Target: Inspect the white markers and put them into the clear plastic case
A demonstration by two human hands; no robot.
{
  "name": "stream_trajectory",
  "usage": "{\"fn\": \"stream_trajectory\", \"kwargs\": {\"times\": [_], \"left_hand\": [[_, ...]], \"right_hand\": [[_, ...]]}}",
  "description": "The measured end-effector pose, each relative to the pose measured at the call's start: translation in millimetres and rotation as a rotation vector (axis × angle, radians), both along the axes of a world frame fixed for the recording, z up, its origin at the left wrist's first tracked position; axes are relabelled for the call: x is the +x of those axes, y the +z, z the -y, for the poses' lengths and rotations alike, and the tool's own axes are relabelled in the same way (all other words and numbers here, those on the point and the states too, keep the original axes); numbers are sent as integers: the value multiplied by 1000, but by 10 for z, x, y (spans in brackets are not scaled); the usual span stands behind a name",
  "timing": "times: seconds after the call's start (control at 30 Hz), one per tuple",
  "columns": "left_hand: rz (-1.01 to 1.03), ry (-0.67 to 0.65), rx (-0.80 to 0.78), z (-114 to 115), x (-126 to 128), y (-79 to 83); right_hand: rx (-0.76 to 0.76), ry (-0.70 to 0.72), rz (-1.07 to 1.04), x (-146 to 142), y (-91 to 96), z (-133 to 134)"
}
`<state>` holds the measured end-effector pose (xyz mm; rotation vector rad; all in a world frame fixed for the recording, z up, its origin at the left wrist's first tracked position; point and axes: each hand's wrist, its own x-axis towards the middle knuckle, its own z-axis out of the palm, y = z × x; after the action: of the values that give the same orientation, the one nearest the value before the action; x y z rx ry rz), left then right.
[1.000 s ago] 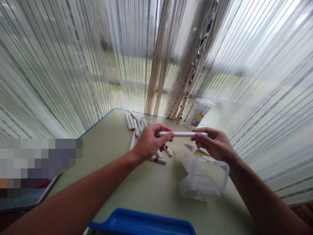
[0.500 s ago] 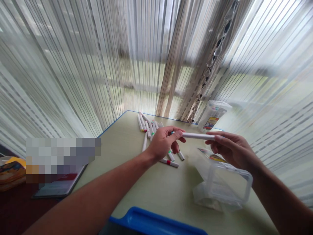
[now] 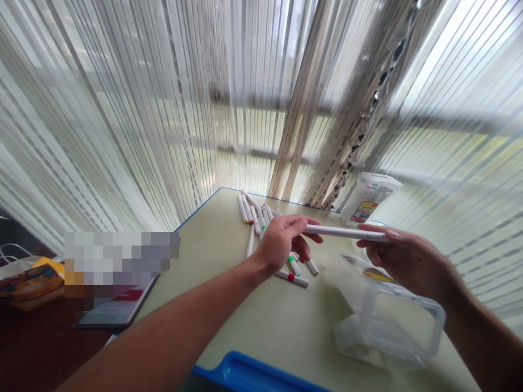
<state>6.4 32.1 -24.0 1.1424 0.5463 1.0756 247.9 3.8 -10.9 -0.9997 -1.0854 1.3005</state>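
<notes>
White marker point(image 3: 341, 232) bridges your left hand point(image 3: 281, 242) and right hand point(image 3: 417, 256), each pinching one end, before the desk point(image 3: 208, 247)'s far edge: seemingly a holding step, next needing steadiness.

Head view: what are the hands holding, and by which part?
A white marker, pinched near one end by the left hand and near the other by the right hand.

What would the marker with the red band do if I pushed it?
The red-banded marker would probably roll, because its barrel looks round and it lies on its side on the table. It's likely stiff too: the similar white marker held by the left hand and right hand looks straight. It may feel light, since it's so slim.
</notes>
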Motion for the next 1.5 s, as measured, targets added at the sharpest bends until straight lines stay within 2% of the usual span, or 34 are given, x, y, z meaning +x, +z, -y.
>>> {"fn": "stream_trajectory", "kwargs": {"times": [0.27, 0.63, 0.9, 1.1, 1.27, 1.5], "left_hand": [[-17, 6, 5, 7, 0, 7], [-87, 48, 132, 0, 37, -61], [-136, 54, 157, 28, 42, -75], [-251, 114, 224, 58, 38, -67], [-294, 135, 229, 71, 31, -17], [-290, 129, 213, 67, 28, 36]], "right_hand": [[-33, -17, -6, 8, -13, -29], [54, -68, 78, -33, -18, -5], [47, -84, 134, -4, -55, -7], [36, -114, 203, -57, -24, -15], [65, -104, 188, -85, 2, -12], [113, -11, 146, -57, -18, -10]]}}
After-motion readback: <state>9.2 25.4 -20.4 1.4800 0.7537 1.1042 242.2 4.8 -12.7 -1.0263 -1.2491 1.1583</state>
